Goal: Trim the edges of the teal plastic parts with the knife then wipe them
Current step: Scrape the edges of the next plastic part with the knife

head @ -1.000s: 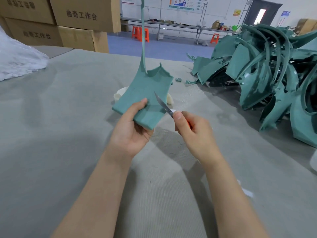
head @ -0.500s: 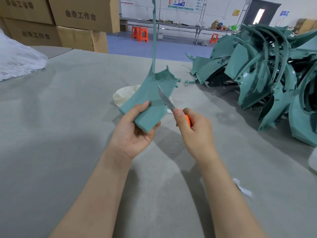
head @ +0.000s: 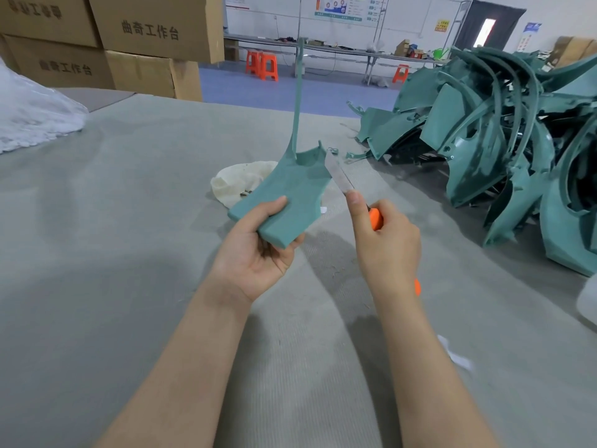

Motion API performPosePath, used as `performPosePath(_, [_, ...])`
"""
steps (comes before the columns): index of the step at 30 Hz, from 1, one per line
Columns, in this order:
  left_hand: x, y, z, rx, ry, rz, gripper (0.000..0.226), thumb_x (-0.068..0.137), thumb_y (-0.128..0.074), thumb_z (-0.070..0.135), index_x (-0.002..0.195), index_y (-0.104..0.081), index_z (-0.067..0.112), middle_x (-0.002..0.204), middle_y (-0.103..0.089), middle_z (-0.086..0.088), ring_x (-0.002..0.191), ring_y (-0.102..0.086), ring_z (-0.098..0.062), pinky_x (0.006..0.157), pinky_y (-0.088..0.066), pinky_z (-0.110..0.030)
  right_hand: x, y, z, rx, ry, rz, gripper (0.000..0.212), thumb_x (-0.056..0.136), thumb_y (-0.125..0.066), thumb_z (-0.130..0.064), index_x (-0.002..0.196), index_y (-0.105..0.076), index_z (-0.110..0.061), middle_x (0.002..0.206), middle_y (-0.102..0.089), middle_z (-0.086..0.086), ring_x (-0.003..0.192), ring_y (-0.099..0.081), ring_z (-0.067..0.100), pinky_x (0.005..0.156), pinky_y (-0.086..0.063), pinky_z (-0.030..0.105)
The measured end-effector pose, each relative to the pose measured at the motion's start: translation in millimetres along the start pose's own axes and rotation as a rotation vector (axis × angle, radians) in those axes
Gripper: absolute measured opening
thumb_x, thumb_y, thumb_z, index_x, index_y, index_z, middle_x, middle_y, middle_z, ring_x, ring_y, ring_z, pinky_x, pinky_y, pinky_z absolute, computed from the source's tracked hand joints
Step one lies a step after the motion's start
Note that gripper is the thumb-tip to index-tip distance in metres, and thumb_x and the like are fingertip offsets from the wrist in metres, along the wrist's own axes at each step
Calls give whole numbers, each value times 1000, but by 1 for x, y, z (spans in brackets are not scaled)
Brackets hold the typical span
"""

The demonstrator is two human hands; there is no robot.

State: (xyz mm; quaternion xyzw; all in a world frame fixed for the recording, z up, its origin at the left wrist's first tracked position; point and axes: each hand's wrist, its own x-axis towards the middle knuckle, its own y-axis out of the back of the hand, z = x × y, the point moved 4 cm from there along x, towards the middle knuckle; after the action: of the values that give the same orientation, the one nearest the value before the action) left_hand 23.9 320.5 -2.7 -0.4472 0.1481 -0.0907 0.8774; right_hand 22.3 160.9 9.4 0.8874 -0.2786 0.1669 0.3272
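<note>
My left hand (head: 258, 247) grips the near end of a teal plastic part (head: 294, 195), thumb on top, holding it above the grey table (head: 113, 253). The part is a curved panel with a thin strip rising straight up from its far edge. My right hand (head: 384, 247) grips an orange-handled knife (head: 340, 177), index finger along the blade's back. The blade lies against the part's right edge near the far corner. A cream wiping cloth (head: 239, 182) lies on the table behind the part, partly hidden by it.
A big heap of teal plastic parts (head: 504, 147) fills the table's right side. Stacked cardboard boxes (head: 129, 46) stand at the back left, and white plastic wrap (head: 32, 118) lies at the far left. Small white scraps (head: 455, 355) lie near my right forearm.
The knife blade has slid up along the part's right edge, from near my left thumb toward the far corner. My left hand has tilted the part so its strip stands more to the right.
</note>
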Motion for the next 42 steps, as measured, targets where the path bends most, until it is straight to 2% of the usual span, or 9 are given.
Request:
performPosePath(9, [3,3,0,-49,-9,30,22,72,-63,10,94,-64,11,79,-69,-6,51,-62,-15,31,-40,-13,1,-1,2,-53,-43,-36,60,85,-39,-72,60,-31,-18,51,-32,-5,51,-34,14,49,-24,33])
performPosePath(15, [8,8,1,15,-86,118,28,67,-67,11,95,-64,13,86,-72,-3,72,-65,-14,45,-47,-12,3,0,5,-121,-66,-22,60,86,-40,-71,60,-29,-18,52,-34,-5,51,-34,15,49,-20,33])
performPosePath(20, [9,17,13,-78,-152,162,12,89,-58,10,100,-61,14,89,-67,-2,62,-60,-11,34,-40,-12,9,12,12,-44,-111,37,57,91,-34,-67,61,-25,-19,53,-29,-5,51,-28,15,50,-19,32])
performPosePath(24, [8,15,14,-100,-118,109,19,89,-56,12,108,-59,13,90,-63,-4,57,-56,-11,32,-36,-12,7,10,8,78,-19,-129,60,77,-29,-79,73,-39,-20,60,-36,-7,53,-37,8,53,-30,31])
performPosePath(26, [8,14,12,-97,-92,95,27,89,-55,16,116,-55,13,88,-60,-4,54,-55,-10,31,-34,-11,4,6,3,171,63,-253,49,80,-35,-73,89,-43,-25,63,-39,-9,52,-41,3,53,-35,25])
performPosePath(30, [8,14,12,-149,-66,58,40,82,-57,18,121,-51,15,87,-57,-2,48,-54,-7,29,-31,-10,-4,0,-9,316,192,-407,8,97,-49,-40,90,-49,-39,62,-47,-11,55,-49,11,58,-44,27])
performPosePath(34, [7,14,13,-143,-55,34,42,72,-60,17,113,-51,12,70,-60,-2,45,-53,-6,28,-30,-9,-3,6,-14,405,201,-389,25,102,-43,-25,85,-62,-25,65,-60,-5,64,-60,12,64,-51,26])
performPosePath(39, [5,11,11,-58,-21,-8,27,72,-60,16,99,-55,12,63,-59,-1,45,-50,-5,27,-28,-8,-3,9,-11,469,139,-361,37,104,-39,-30,76,-55,-13,56,-52,-2,52,-51,12,54,-47,27])
performPosePath(42, [5,10,9,-27,14,-16,27,70,-60,16,97,-56,12,65,-57,-1,45,-47,-5,28,-27,-7,-4,7,-10,470,118,-333,40,103,-41,-33,69,-54,-18,53,-50,-5,49,-48,10,51,-45,24])
